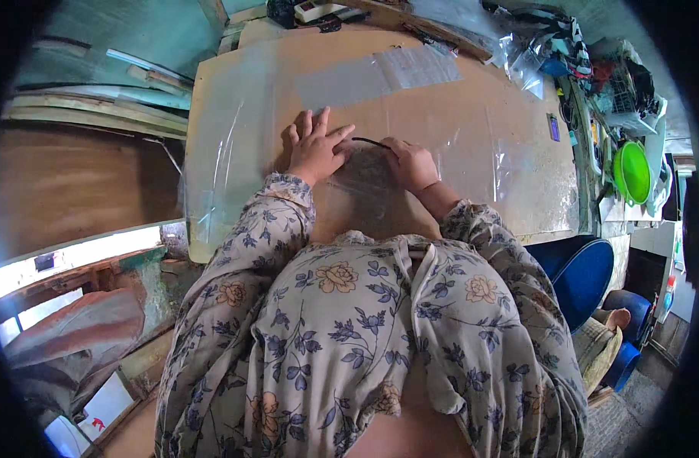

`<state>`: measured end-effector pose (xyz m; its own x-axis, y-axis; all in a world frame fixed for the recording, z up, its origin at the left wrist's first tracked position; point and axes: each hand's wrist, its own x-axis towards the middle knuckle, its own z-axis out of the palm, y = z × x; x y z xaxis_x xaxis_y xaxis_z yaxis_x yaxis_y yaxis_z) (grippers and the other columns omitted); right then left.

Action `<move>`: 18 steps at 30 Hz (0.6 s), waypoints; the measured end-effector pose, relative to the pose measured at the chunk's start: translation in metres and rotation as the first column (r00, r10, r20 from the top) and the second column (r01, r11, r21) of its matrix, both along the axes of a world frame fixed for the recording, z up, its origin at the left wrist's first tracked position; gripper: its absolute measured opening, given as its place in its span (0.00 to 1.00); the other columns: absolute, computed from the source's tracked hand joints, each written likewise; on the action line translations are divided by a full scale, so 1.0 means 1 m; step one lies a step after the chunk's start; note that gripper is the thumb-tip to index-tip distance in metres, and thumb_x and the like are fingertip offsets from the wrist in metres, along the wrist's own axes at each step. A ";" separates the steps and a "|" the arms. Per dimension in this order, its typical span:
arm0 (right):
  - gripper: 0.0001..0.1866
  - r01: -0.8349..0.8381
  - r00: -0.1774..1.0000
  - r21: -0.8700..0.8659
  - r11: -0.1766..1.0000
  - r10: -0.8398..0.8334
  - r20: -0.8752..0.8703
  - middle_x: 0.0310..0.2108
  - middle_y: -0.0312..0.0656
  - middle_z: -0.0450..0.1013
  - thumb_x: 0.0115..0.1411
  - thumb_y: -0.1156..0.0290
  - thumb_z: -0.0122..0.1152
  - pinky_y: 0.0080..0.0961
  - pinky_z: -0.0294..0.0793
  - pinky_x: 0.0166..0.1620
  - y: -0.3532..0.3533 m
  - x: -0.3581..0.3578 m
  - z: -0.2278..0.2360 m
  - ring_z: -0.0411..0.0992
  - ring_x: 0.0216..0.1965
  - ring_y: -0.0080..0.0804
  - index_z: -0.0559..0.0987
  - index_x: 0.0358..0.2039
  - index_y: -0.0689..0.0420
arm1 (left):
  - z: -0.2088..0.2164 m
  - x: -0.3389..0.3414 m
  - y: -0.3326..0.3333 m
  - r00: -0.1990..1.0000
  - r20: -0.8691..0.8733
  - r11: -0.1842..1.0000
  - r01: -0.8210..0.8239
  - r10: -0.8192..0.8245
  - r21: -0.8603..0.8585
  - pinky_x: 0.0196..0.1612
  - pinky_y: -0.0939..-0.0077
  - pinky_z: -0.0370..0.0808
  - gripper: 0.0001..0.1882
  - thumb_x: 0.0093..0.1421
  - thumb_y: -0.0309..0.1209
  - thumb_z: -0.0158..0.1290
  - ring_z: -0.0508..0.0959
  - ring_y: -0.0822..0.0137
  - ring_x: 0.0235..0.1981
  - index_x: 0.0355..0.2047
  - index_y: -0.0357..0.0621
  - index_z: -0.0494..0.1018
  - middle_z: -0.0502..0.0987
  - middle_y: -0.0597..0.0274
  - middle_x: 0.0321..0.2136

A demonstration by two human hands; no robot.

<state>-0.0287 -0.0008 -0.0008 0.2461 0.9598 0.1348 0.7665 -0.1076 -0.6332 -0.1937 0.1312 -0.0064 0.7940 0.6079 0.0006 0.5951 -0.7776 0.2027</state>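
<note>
My left hand (316,151) lies flat on the tabletop with its fingers spread. Just right of its index finger, a thin black curved strip (371,141) runs across to my right hand (413,165). The right fingers are closed around the strip's right end; its exact kind is not plain. Between the hands lies a clear, shiny plastic sheet (362,169), its outline hard to make out against the board.
The wooden tabletop (471,126) carries a translucent plastic strip (380,76) at its far side. A wooden bar (441,34) and piled plastic (521,65) line the far edge. At right are a green basin (632,172) and a blue barrel (582,271).
</note>
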 end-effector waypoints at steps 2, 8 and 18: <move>0.09 -0.010 1.000 0.035 0.999 0.010 0.002 0.30 0.45 0.72 0.53 0.68 0.46 0.37 0.69 0.34 -0.001 0.001 -0.003 0.70 0.31 0.46 0.71 0.35 0.51 | 0.001 0.001 -0.001 1.000 0.021 1.000 0.008 -0.008 -0.004 0.55 0.42 0.38 0.27 0.45 0.40 0.52 0.43 0.47 0.59 0.49 0.73 0.63 0.48 0.55 0.58; 0.09 0.008 1.000 -0.003 1.000 -0.008 0.030 0.29 0.45 0.72 0.52 0.69 0.47 0.37 0.70 0.35 -0.001 0.001 -0.009 0.70 0.31 0.45 0.71 0.34 0.51 | 0.001 0.003 -0.003 1.000 0.007 1.000 0.006 -0.006 -0.001 0.54 0.42 0.39 0.26 0.46 0.41 0.51 0.43 0.46 0.58 0.49 0.72 0.63 0.47 0.55 0.58; 0.09 0.021 0.999 0.007 1.000 -0.021 0.045 0.29 0.44 0.72 0.53 0.67 0.47 0.37 0.70 0.33 -0.001 0.002 -0.013 0.71 0.31 0.44 0.72 0.34 0.52 | -0.004 0.003 -0.003 1.000 -0.002 1.000 0.008 -0.008 0.014 0.54 0.42 0.39 0.26 0.47 0.41 0.51 0.43 0.46 0.59 0.49 0.72 0.63 0.47 0.55 0.58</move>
